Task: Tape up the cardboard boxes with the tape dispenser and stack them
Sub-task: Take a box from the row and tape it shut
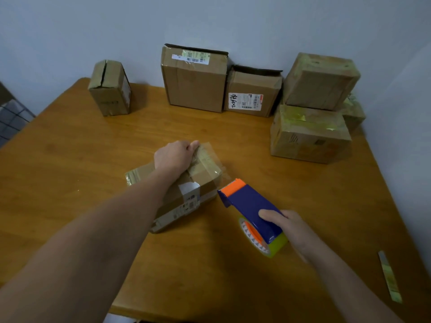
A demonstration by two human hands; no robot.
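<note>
Tabletop (pixel 256 145): wood, smooth and shiny, with the grain showing.
Box (pixel 205 177): cardboard, dull and a bit crumpled, under the left fingers (pixel 193 144).
Box tape (pixel 207 155): clear plastic, shiny and wrinkly, right beside the left fingers.
Label (pixel 189 188): paper, smooth, stuck on the box nearer than the left fingers.
Tape dispenser (pixel 247 201): hard plastic, smooth and shiny, under the right fingers (pixel 268 215).
Tape roll (pixel 276 249): see-through plastic, glossy, just below the right fingers.
Far boxes (pixel 310 136): dull cardboard with shiny tape on top, well beyond the right fingers.
Wall (pixel 210 19): flat, dull paint, far past all the fingers.
</note>
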